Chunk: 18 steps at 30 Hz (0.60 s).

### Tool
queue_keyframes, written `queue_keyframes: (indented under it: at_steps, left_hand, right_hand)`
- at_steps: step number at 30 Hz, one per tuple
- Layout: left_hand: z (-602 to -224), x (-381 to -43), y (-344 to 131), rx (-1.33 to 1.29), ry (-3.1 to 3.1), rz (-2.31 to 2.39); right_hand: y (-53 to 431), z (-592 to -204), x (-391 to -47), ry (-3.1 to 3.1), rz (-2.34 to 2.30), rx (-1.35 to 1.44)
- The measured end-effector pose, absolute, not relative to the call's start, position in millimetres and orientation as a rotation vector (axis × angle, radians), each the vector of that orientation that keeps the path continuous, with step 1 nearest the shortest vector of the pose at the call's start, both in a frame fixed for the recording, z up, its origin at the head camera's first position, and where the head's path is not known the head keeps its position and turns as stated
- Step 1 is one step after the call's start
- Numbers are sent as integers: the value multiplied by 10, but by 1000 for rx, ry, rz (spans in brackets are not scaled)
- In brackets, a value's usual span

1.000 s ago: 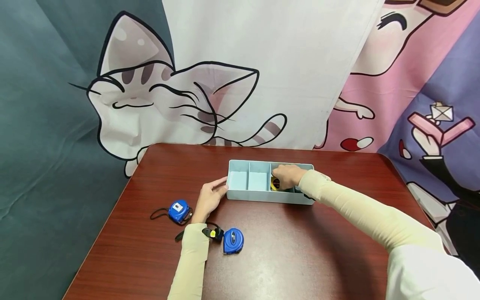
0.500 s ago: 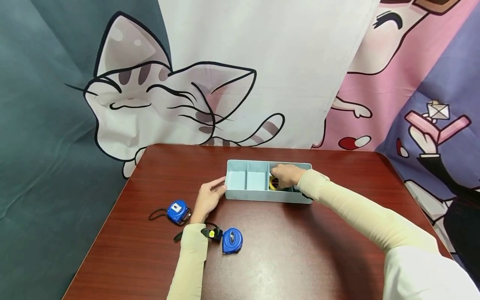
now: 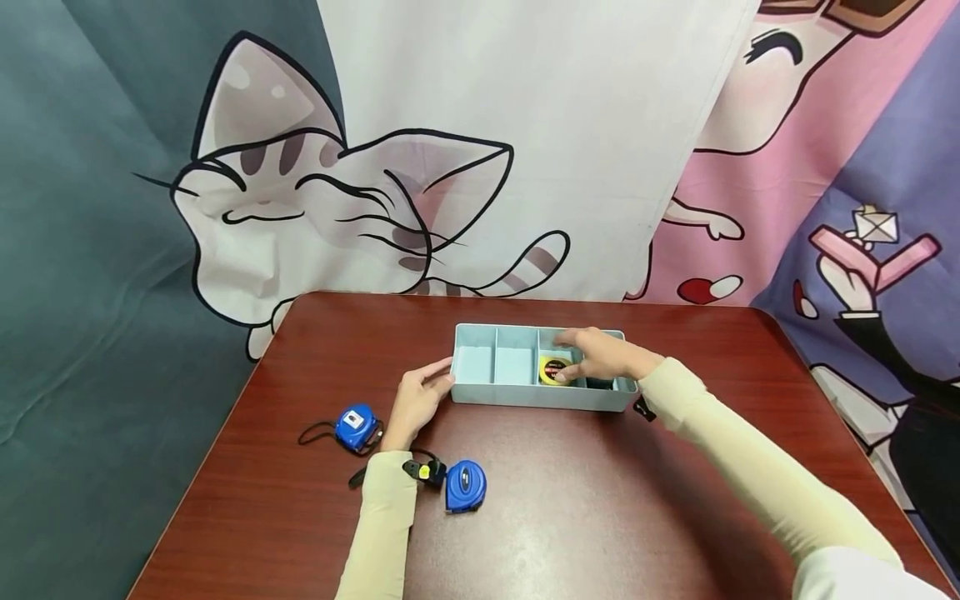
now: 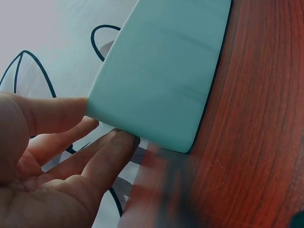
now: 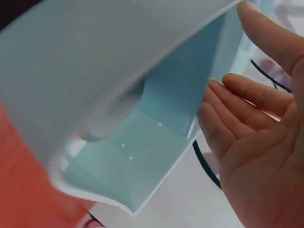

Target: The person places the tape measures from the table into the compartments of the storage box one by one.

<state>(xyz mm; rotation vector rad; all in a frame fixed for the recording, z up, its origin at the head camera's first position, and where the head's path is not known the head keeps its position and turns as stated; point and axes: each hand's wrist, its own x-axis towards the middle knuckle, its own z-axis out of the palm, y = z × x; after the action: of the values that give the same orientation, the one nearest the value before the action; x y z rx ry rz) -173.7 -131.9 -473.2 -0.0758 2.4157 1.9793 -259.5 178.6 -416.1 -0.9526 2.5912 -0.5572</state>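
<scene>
A pale blue divided box [image 3: 540, 395] stands on the table. My left hand [image 3: 417, 402] touches its left end; in the left wrist view, the thumb and fingertips rest against the end wall [image 4: 156, 76] near the corner. Over the third compartment from the left is my right hand [image 3: 600, 353], its fingers spread and relaxed. Below its thumb lies a yellow tape measure [image 3: 553, 370] with a dark round label. The right-end compartment holds a dark thing [image 3: 599, 383], partly hidden by the wall. The right wrist view shows the right hand's fingers loose beside the box wall.
Two blue tape measures lie nearer me: one [image 3: 356, 428] with a black strap left of my left wrist, the other [image 3: 466, 486] right of it. The two left compartments [image 3: 474, 353] show bare floors. A printed cloth [image 3: 600, 167] hangs behind the table [image 3: 600, 500].
My right hand has let go of the yellow tape measure and shifted right and up, its fingers loosening. More of the tape measure shows now. The left hand has stayed at the box's end.
</scene>
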Motion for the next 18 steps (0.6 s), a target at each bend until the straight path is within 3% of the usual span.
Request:
queue_keyframes:
  at_steps: [18]
  left_hand:
    - [-4731, -1737, -1310, -84, 2342, 2040]
  right_hand:
    - [2328, -4366, -2041, 2854, -1223, -680]
